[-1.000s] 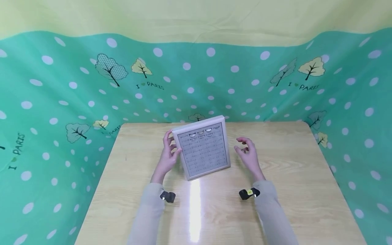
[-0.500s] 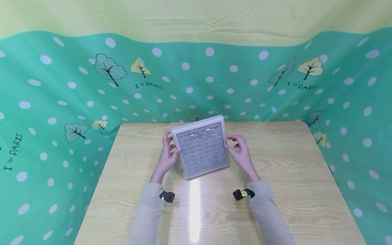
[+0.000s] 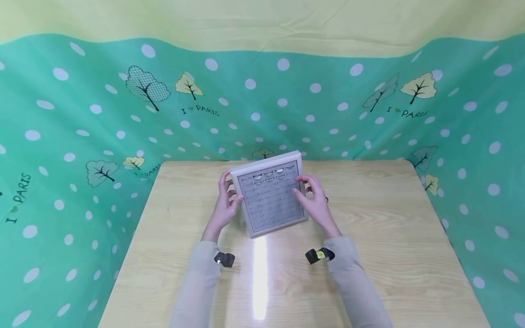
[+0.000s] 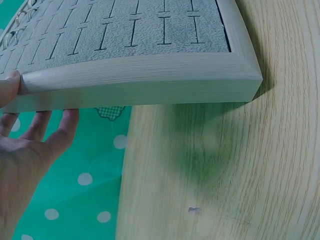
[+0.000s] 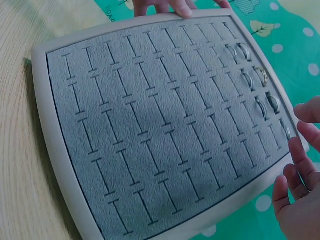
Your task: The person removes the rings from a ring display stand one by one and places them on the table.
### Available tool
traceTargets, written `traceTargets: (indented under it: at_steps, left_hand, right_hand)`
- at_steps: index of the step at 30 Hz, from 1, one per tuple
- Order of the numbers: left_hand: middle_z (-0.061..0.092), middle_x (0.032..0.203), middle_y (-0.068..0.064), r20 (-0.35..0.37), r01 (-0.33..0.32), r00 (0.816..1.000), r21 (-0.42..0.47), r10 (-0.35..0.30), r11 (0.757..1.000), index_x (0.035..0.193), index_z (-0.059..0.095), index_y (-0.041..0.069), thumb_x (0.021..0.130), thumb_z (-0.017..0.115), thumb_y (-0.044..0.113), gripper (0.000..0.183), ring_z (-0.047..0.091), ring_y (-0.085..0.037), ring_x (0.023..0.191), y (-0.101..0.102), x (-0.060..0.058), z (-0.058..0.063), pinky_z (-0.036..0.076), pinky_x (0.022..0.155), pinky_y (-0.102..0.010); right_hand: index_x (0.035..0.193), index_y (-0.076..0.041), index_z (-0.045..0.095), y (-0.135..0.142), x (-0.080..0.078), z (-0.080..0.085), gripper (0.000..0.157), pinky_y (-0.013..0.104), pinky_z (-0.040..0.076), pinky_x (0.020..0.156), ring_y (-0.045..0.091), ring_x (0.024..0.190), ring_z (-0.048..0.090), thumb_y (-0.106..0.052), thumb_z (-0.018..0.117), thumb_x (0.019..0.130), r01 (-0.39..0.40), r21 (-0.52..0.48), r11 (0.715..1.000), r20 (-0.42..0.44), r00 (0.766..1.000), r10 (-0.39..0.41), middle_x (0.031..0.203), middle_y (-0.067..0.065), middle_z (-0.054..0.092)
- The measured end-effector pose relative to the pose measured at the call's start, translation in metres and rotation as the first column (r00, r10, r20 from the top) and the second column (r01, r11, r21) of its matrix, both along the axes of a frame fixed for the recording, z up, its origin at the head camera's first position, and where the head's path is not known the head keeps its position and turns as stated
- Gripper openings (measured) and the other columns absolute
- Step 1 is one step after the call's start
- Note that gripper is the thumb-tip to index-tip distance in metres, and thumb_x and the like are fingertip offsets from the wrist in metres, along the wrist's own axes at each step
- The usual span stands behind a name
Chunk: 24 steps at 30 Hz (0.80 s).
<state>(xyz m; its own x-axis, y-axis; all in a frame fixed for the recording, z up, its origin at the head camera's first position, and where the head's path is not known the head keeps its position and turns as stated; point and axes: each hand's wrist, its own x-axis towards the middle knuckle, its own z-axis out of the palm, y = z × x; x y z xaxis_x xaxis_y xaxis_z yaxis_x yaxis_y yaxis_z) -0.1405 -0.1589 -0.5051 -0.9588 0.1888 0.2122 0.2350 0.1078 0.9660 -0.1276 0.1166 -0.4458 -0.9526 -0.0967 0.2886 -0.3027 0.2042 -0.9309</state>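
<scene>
A square ring display tray (image 3: 266, 163), with a pale wooden frame and grey slotted padding, stands tilted on the table. My left hand (image 3: 223, 208) grips its left side; in the left wrist view the thumb (image 4: 10, 87) lies on the front and the fingers (image 4: 62, 132) go behind. Several metal rings (image 5: 261, 76) sit in slots near the upper edge. Over the tray's upper right side is my right hand (image 3: 316, 204), thumb and forefinger apart. In the right wrist view a fingertip (image 5: 294, 145) is right beside the ring (image 5: 287, 130) closest to it.
Under the tray is a light wood table (image 3: 381, 255) with a bright strip of reflected light (image 3: 260, 278). A green dotted curtain (image 3: 229, 109) hangs around the back and sides. Dark camera mounts (image 3: 224, 259) are worn on both wrists.
My right hand has moved left, from beside the tray to over its right edge. The left hand keeps its grip, and the tray stays in about the same place.
</scene>
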Motion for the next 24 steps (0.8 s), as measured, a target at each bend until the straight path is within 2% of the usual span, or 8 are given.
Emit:
traceTargets:
  at_steps: [5,16,18,23,24]
  left_hand:
    - [0.04,0.135,-0.02,-0.007,-0.011,1.0,-0.011,0.011,1.0,0.152,0.004,0.028,0.09,0.05,-0.016,0.089,0.054,-0.041,0.111,0.0,-0.001,-0.003,0.053,0.088,-0.046]
    - [0.04,0.135,-0.022,0.022,-0.011,1.0,0.006,0.011,1.0,0.153,0.003,0.022,0.09,0.05,-0.016,0.088,0.053,-0.042,0.113,-0.002,-0.005,0.0,0.052,0.09,-0.046]
    - [0.039,0.136,-0.024,0.034,-0.004,0.999,-0.003,0.004,1.0,0.153,0.002,0.019,0.09,0.05,-0.016,0.086,0.053,-0.043,0.113,-0.001,-0.001,0.008,0.052,0.09,-0.046]
    - [0.039,0.134,-0.026,0.031,0.011,0.999,-0.012,-0.01,1.0,0.151,0.003,0.012,0.09,0.049,-0.017,0.083,0.053,-0.045,0.112,0.003,0.006,0.026,0.052,0.089,-0.046]
    - [0.039,0.134,-0.027,0.022,0.011,1.0,-0.008,-0.011,1.0,0.151,0.002,0.012,0.09,0.049,-0.017,0.083,0.053,-0.045,0.112,0.003,0.006,0.025,0.052,0.089,-0.046]
  right_hand:
    - [0.115,0.012,0.056,-0.006,-0.001,0.004,0.03,0.062,0.037,0.086,0.049,0.109,0.041,0.009,0.063,0.086,-0.021,0.011,1.0,-0.01,1.0,0.021,0.114,0.026,0.054]
    - [0.11,0.016,0.057,-0.027,-0.007,0.013,0.03,0.062,0.041,0.078,0.051,0.102,0.043,0.014,0.065,0.081,-0.058,0.028,0.998,-0.115,0.992,0.061,0.111,0.029,0.056]
    - [0.11,0.016,0.057,-0.032,-0.007,0.016,0.03,0.061,0.042,0.078,0.051,0.102,0.044,0.014,0.065,0.081,-0.067,0.042,0.997,-0.119,0.99,0.071,0.111,0.029,0.055]
    - [0.112,0.005,0.062,-0.04,-0.023,-0.008,0.031,0.051,0.044,0.081,0.036,0.104,0.046,0.006,0.069,0.082,-0.07,0.077,0.995,-0.143,0.987,0.08,0.112,0.017,0.058]
    - [0.112,0.002,0.063,-0.042,-0.026,-0.013,0.031,0.048,0.044,0.083,0.031,0.106,0.046,0.003,0.069,0.082,-0.068,0.091,0.994,-0.15,0.985,0.081,0.113,0.014,0.059]
